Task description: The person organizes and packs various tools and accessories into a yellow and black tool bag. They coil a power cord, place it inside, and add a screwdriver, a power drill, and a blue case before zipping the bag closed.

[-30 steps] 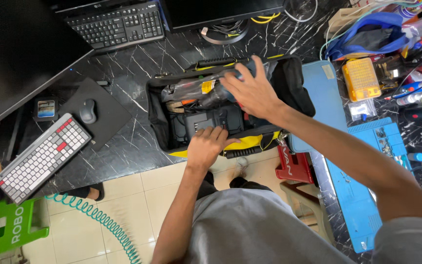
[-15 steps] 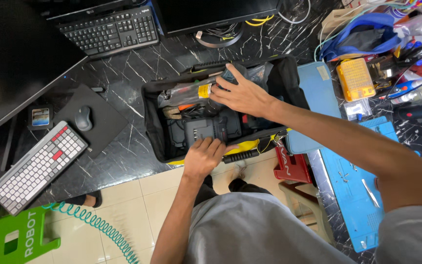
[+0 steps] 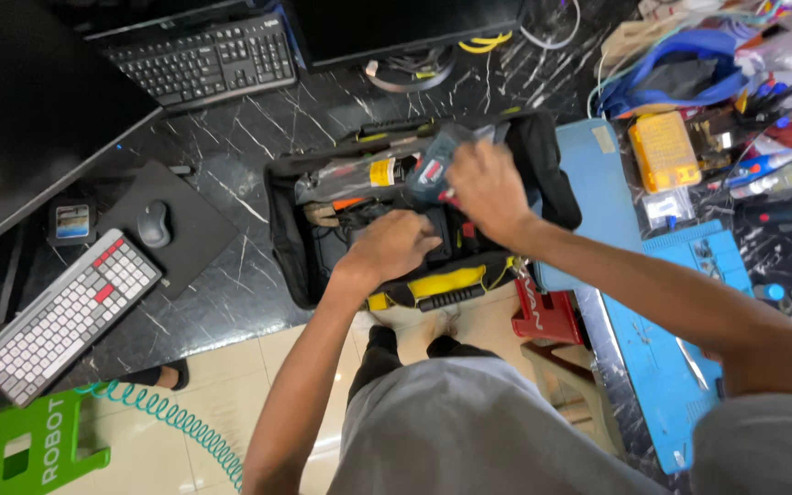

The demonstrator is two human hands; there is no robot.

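Note:
An open black tool bag (image 3: 288, 240) with yellow trim lies on the dark marble desk, packed with tools. My right hand (image 3: 488, 188) is closed around a teal power drill (image 3: 433, 165) at the bag's upper middle. My left hand (image 3: 394, 246) presses down inside the bag on a dark tool, fingers curled; whether it grips anything is hidden. A clear packet with a yellow label (image 3: 359, 174) lies at the bag's back.
A black keyboard (image 3: 203, 60) and monitor stand behind. A mouse (image 3: 153, 223) on a black pad and a white keyboard (image 3: 61, 316) lie left. Blue mats (image 3: 680, 348), a yellow case (image 3: 664, 151) and cluttered tools fill the right. A red stool (image 3: 547, 316) and green stool (image 3: 20, 449) stand below.
My right hand has closed on the teal drill and lifted it at the bag's back. My left hand has moved further up into the bag.

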